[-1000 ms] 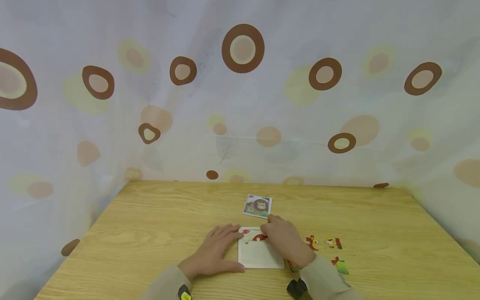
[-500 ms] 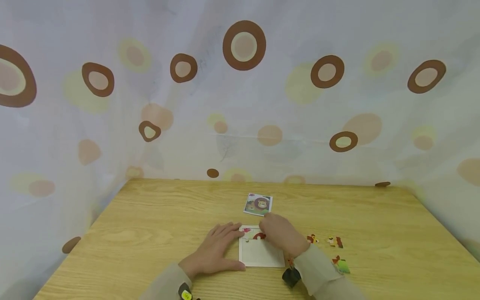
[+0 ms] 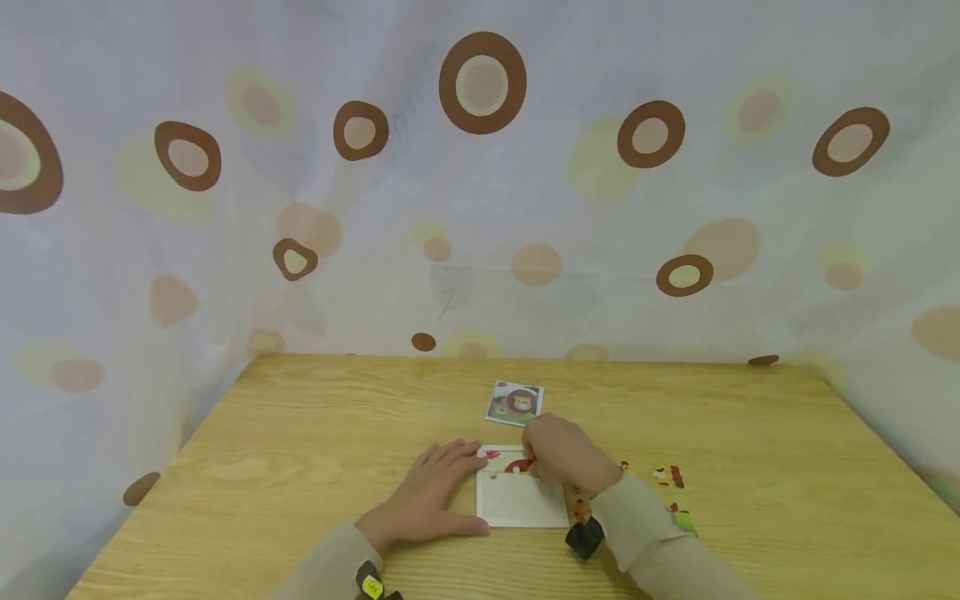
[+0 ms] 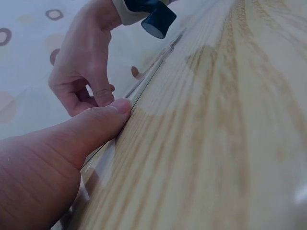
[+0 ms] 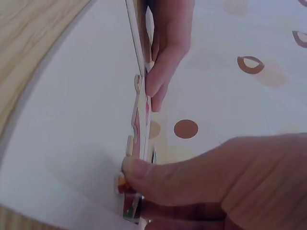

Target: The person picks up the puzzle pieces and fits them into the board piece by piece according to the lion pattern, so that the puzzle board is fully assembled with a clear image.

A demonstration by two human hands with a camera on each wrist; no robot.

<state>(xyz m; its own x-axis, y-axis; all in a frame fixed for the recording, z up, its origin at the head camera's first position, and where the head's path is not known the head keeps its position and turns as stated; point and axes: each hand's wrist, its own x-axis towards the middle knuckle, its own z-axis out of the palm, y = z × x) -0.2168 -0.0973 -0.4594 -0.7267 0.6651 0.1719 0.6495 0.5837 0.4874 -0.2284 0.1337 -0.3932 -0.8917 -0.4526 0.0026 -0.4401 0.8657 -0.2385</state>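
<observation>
A white puzzle tray (image 3: 521,504) lies flat on the table, with a few fitted pieces (image 3: 516,466) in its far row. My left hand (image 3: 426,504) rests at the tray's left side, fingers straight along the rim; its thumb (image 4: 108,120) touches the near corner. At the far right of the tray, my right hand (image 3: 564,452) pinches a puzzle piece (image 5: 128,203), which shows orange and green in the right wrist view. That piece sits right beside the fitted row. Its far side is hidden behind the thumb and fingers.
A small lion picture card (image 3: 516,403) lies just beyond the tray. Several loose puzzle pieces lie on the right, among them a brown one (image 3: 669,476) and a green one (image 3: 683,521); the right forearm partly covers others. A patterned curtain (image 3: 480,208) hangs behind the wooden table (image 3: 337,417).
My right hand has stayed at the tray's far right corner while its wrist turned and shifted slightly away and left. The left hand holds its place. The head view has tilted a little.
</observation>
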